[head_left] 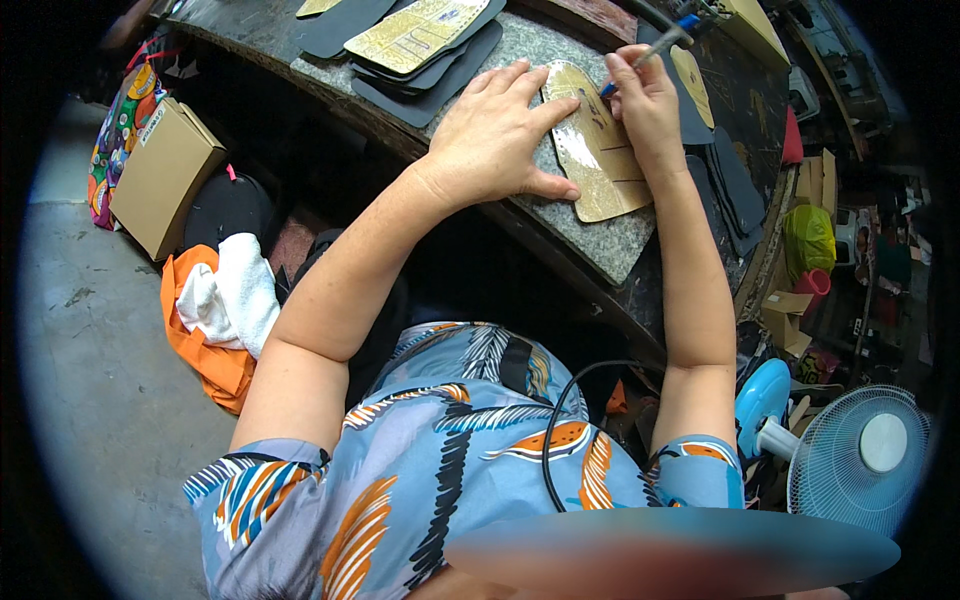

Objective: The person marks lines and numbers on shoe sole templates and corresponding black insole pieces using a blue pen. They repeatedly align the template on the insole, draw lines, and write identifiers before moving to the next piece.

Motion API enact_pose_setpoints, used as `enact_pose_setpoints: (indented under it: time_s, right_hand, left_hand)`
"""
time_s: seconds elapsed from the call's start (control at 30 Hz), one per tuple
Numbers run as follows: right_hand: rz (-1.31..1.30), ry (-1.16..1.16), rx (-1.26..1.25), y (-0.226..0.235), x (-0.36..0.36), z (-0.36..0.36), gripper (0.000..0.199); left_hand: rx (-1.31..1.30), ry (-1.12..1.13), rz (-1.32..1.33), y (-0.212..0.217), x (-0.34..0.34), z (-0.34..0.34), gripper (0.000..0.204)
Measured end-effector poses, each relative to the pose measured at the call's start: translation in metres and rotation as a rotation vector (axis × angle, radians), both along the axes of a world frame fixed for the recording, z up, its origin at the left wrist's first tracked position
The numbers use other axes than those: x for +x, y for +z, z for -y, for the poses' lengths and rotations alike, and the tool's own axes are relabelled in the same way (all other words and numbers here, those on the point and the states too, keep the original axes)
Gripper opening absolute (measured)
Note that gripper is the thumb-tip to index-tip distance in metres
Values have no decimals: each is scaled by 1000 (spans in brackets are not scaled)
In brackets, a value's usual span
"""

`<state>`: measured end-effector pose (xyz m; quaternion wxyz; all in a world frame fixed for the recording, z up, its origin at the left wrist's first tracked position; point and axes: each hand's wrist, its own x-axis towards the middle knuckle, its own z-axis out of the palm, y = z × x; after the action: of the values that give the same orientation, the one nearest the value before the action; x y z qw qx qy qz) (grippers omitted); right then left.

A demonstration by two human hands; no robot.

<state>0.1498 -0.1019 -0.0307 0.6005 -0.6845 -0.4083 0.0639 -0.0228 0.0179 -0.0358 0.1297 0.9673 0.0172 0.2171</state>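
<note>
1. A long, round-ended, glossy gold sheet piece with dark handwritten marks [598,160] lies on a grey speckled stone slab [612,248], set on a dark, worn workbench [755,100].
2. The left hand [488,140] is splayed, gripping nothing; its index fingertip and thumb rest on the gold piece near its left edge, apparently steadying it.
3. The right hand [648,105] has its fingers closed in a pinch on a slim, blue-ended, pen-like tool [608,90], its lower end at the gold piece's right edge. Whether that end touches the surface cannot be told.
4. The step in hand looks like marking or working along that edge, with the gold piece as the work or as a guide.
5. The next move seems to call for firm left-hand pressure, so the piece cannot slide, and a steady right-hand stroke following the curve.
6. Up and to the left sits a stack of flat, matt black pieces [468,68] topped by a similar gold piece [415,38]; more loose black pieces [738,190] lie right of the right forearm.
</note>
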Motion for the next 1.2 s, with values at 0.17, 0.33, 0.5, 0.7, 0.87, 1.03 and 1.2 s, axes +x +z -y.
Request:
enact_pose_setpoints:
  time_s: [0.17, 0.33, 0.5, 0.7, 0.87, 1.03, 1.2]
  right_hand:
    - [-112, 42, 2, 1, 1, 0, 11]
    - [-337, 6, 112, 2, 1, 1, 11]
    - [149, -30, -258, 7, -1, -11, 13]
    - [-147, -171, -27, 4, -3, -21, 16]
    - [-104, -66, 6, -2, -4, -20, 13]
    - [-290, -98, 101, -1, -3, -24, 12]
    - [158, 1, -63, -2, -3, -24, 10]
  left_hand:
    - [-15, -5, 7, 0, 0, 0, 87]
    - [-7, -10, 18, -1, 1, -1, 87]
    - [26, -5, 14, -1, 1, -1, 89]
    - [3, -18, 24, -1, 0, -2, 88]
    - [6, -15, 33, -3, 0, -1, 88]
    - [-3, -19, 36, -2, 0, -2, 87]
    - [16, -7, 17, -1, 0, -1, 86]
